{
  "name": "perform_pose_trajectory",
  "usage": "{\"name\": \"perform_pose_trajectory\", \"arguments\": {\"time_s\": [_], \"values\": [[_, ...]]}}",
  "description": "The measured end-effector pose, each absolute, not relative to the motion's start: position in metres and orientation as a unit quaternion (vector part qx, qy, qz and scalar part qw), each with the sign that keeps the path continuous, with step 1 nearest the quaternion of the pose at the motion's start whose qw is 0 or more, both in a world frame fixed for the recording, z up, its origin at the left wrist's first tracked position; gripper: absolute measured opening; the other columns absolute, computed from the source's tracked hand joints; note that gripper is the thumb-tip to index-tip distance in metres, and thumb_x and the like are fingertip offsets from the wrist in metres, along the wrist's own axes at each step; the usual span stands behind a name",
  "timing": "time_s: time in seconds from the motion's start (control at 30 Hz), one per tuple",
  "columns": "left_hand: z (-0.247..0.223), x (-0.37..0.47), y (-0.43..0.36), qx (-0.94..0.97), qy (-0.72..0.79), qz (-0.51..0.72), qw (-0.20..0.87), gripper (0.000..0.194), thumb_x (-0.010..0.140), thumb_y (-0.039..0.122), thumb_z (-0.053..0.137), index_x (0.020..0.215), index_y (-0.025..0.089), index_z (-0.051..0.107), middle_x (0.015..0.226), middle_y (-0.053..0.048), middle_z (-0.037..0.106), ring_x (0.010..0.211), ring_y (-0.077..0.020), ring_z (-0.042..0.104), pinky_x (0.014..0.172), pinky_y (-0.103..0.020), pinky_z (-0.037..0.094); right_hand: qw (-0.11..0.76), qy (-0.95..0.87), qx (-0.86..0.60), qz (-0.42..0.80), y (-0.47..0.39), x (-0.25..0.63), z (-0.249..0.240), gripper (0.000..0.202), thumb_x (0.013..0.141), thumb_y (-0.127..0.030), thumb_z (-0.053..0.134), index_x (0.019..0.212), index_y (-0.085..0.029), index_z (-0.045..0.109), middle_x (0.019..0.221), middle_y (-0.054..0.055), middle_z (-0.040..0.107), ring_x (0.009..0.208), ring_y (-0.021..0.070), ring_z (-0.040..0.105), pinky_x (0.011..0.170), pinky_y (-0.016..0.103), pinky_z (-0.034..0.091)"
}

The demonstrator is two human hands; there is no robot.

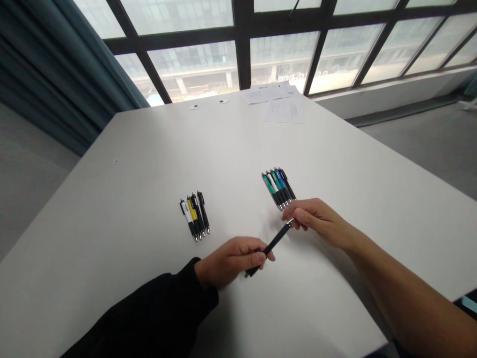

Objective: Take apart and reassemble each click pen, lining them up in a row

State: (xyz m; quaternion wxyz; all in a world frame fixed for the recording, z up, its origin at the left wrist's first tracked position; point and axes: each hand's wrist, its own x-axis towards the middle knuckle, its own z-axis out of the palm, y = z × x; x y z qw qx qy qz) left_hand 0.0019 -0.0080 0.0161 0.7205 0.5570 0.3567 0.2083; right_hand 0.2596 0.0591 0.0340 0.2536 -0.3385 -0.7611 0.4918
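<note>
My left hand [238, 258] holds a black pen [277, 238] between thumb and fingers, the pen slanting up to the right. At the pen's silver tip, my right hand [311, 216] has its thumb and fingers pressed together, at or touching the tip. Just beyond the right hand lies a row of several pens [278, 188], with green, white, blue and black barrels. Left of centre, another row of pens [195, 216] rests side by side, in white, yellow and black.
The white table [156, 149] reaches to the window [194, 64]. Papers [283, 107] lie at its far edge, near two small white pieces [223, 101]. A dark blue curtain [55, 64] hangs at the left.
</note>
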Motion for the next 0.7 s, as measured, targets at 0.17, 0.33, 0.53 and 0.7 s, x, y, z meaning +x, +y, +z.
{"name": "perform_pose_trajectory", "arguments": {"time_s": [0.17, 0.33, 0.53, 0.7], "values": [[0.015, 0.001, -0.008, 0.557, 0.348, 0.197, 0.728, 0.043, 0.091, 0.049, 0.063, 0.104, 0.009, 0.072, 0.075, -0.001, 0.054, 0.063, -0.0102, 0.045, 0.059, -0.023, 0.035, 0.222, -0.782, -0.344, 0.469, 0.059, 0.259, 0.035, 0.056, 0.100, -0.054, 0.049, 0.059, -0.016, 0.052, 0.052, -0.002, 0.048, 0.049, 0.0094, 0.041, 0.051, 0.025, 0.032], [0.015, 0.001, -0.008, 0.549, 0.352, 0.206, 0.730, 0.044, 0.091, 0.050, 0.063, 0.104, 0.010, 0.072, 0.075, -0.002, 0.055, 0.064, -0.0100, 0.045, 0.058, -0.023, 0.035, 0.221, -0.806, -0.316, 0.449, 0.059, 0.259, 0.036, 0.047, 0.103, -0.051, 0.046, 0.073, -0.016, 0.057, 0.065, -0.001, 0.050, 0.060, 0.0114, 0.045, 0.058, 0.026, 0.035], [0.016, 0.000, -0.007, 0.569, 0.337, 0.183, 0.728, 0.043, 0.092, 0.050, 0.064, 0.104, 0.010, 0.073, 0.075, -0.002, 0.059, 0.064, -0.0100, 0.048, 0.059, -0.023, 0.038, 0.191, -0.785, -0.333, 0.486, 0.058, 0.256, 0.033, 0.055, 0.099, -0.051, 0.056, 0.058, -0.018, 0.039, 0.053, -0.006, 0.034, 0.050, 0.0075, 0.030, 0.050, 0.024, 0.026], [0.004, 0.002, -0.007, 0.474, 0.345, 0.319, 0.744, 0.034, 0.085, 0.041, 0.076, 0.101, 0.012, 0.070, 0.080, -0.005, 0.065, 0.070, -0.0132, 0.059, 0.065, -0.026, 0.048, 0.253, -0.656, -0.325, 0.633, 0.053, 0.249, 0.025, 0.048, 0.098, -0.061, 0.050, 0.092, -0.015, 0.061, 0.070, 0.002, 0.063, 0.059, 0.0130, 0.055, 0.051, 0.024, 0.042]]}}
